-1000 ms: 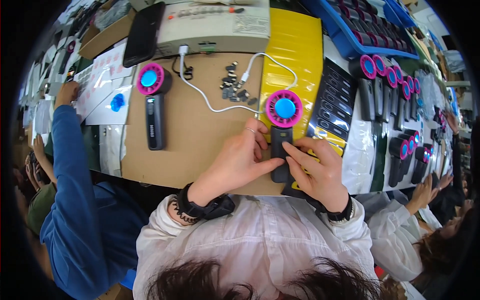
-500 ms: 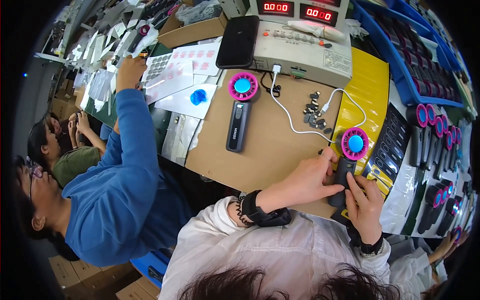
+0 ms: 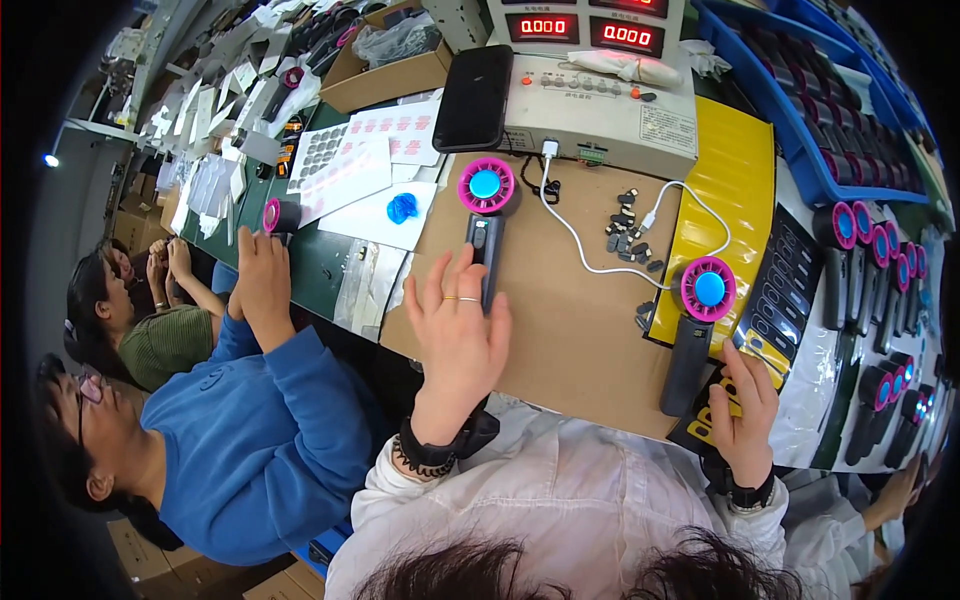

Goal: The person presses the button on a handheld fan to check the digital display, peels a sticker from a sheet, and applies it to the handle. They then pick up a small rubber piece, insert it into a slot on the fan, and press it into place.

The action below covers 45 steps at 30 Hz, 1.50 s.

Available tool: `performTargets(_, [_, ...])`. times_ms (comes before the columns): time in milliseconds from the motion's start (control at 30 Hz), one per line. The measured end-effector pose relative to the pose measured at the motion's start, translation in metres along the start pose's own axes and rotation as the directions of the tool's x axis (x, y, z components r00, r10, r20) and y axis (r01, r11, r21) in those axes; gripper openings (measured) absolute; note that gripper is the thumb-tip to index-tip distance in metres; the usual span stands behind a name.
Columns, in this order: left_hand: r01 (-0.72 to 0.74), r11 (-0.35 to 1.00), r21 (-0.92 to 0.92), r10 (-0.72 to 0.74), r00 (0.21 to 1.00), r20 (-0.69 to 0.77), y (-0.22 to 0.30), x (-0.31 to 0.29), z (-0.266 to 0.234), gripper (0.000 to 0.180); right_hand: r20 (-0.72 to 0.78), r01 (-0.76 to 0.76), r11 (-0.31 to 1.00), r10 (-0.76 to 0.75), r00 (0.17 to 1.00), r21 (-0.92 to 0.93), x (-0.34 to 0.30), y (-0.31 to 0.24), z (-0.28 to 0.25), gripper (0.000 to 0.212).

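Observation:
Fingers spread, my left hand (image 3: 458,345) reaches over the handle of the left handheld fan (image 3: 486,184), which lies on brown cardboard with its pink-and-blue head pointing away from me. The fingertips are at the handle; whether they press on it I cannot tell. To the right lies a second handheld fan (image 3: 688,365), dark grey with a pink-and-blue head. Just right of its handle, my right hand (image 3: 743,415) has its fingers stretched out and holds nothing. A white cable (image 3: 600,268) runs from the test box and passes behind this fan's head.
The test box (image 3: 590,105) with red displays stands at the back, a black phone (image 3: 474,98) leaning on it. Small black parts (image 3: 627,230) lie mid-table, beside a yellow sheet (image 3: 715,160). Right are a blue crate (image 3: 790,110) and more fans (image 3: 845,260); a co-worker (image 3: 265,430) sits left.
My left hand has left the right fan and moved left to the other fan. My right hand has come off the fan's handle, slightly rightward. The co-worker's arm has drawn back.

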<state>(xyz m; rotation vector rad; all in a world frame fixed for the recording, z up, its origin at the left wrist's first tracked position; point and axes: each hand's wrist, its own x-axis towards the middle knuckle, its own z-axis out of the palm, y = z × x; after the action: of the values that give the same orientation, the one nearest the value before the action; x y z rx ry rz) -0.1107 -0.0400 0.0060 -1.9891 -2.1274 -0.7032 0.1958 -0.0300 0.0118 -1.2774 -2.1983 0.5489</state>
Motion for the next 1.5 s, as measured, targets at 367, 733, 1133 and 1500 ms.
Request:
performTargets(367, [-0.016,0.991,0.131,-0.006,0.986,0.166,0.002,-0.003,0.008,0.039,-0.06,0.015,1.0,-0.015,0.998,-0.003,0.001,0.009,-0.007,0.042])
performTargets(733, [0.008,0.967,-0.254,0.013,0.997,0.079,0.017,0.0,0.007,0.034,-0.019,-0.149,0.976,0.154,0.988,0.157,-0.004,0.008,-0.002,0.05])
performTargets(1133, [0.168,0.624,-0.763,0.293,0.855,0.428,0.083,0.015,0.029,0.026,0.09,-0.358,0.926,0.349,0.933,0.122,0.005,-0.02,0.029,0.102])
performTargets(1500, [0.591,0.135,-0.795,0.402,0.701,0.589,0.093,0.003,0.065,0.051,0.108,-0.328,0.761,0.325,0.939,0.56,0.017,-0.027,0.014,0.095])
